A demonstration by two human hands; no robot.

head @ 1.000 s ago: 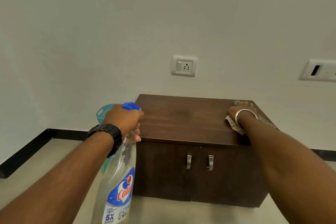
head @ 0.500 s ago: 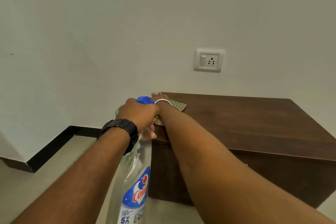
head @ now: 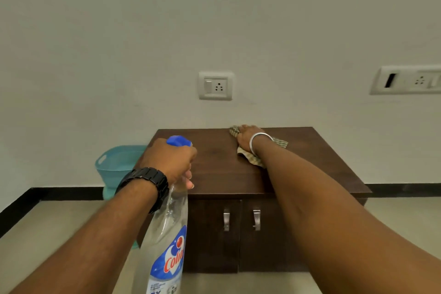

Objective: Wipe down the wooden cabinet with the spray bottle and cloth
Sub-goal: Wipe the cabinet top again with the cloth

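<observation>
A low dark wooden cabinet (head: 219, 169) with two doors and metal handles stands against the wall. My right hand (head: 248, 137), with a silver bangle on the wrist, presses a checked cloth (head: 253, 157) flat on the cabinet top near its back edge, at the middle. My left hand (head: 170, 159), a black watch on its wrist, grips the blue trigger head of a clear spray bottle (head: 167, 241) in front of the cabinet's left front corner. The bottle hangs upright, its label facing me.
A teal plastic basket (head: 114, 162) stands on the floor left of the cabinet. A socket plate (head: 215, 85) is on the wall above, another switch plate (head: 405, 80) at the right. Beige floor with black skirting surrounds the cabinet.
My right hand slid the cloth from the right end of the top to the far left end, then back to the middle near the back edge. The bottle stayed in my left hand.
</observation>
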